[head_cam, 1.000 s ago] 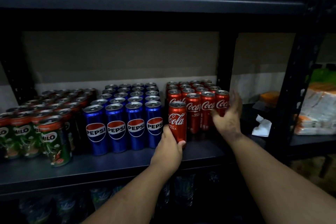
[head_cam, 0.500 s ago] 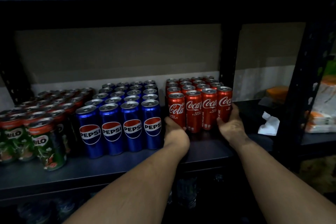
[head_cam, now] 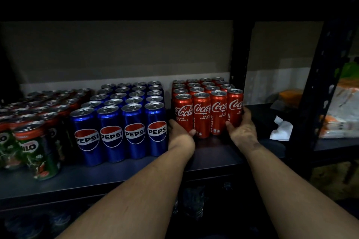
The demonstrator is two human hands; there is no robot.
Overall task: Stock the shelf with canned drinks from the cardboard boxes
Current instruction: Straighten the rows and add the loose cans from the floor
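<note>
- On the shelf [head_cam: 116,178], far left: Milo cans [head_cam: 37,149] stand upright in rows, front one nearest the edge.
- Next along, Pepsi cans [head_cam: 120,134] in a tight block, four across, all upright, front row just beside my left wrist.
- Left hand [head_cam: 179,134]: pressed against the outer side of the leftmost front Coca-Cola can [head_cam: 183,111], thumb curled round its lower front; the other fingers sit behind the can, out of sight.
- Coca-Cola cans [head_cam: 207,110]: block four across, long axes vertical, directly ahead of both hands and between them. Front row set further back than the Pepsi front.
- Right hand [head_cam: 242,130]: cupped round the rightmost front can [head_cam: 235,106], fingers wrapped along its right side, thumb on the front.
- Judgement: both hands bracket the front row equally; squaring it needs an even inward squeeze, else an end can tips.
- Far right, beyond the upright post [head_cam: 318,83]: crumpled white paper [head_cam: 280,129], wrapped packs [head_cam: 343,114] on a neighbouring shelf.
</note>
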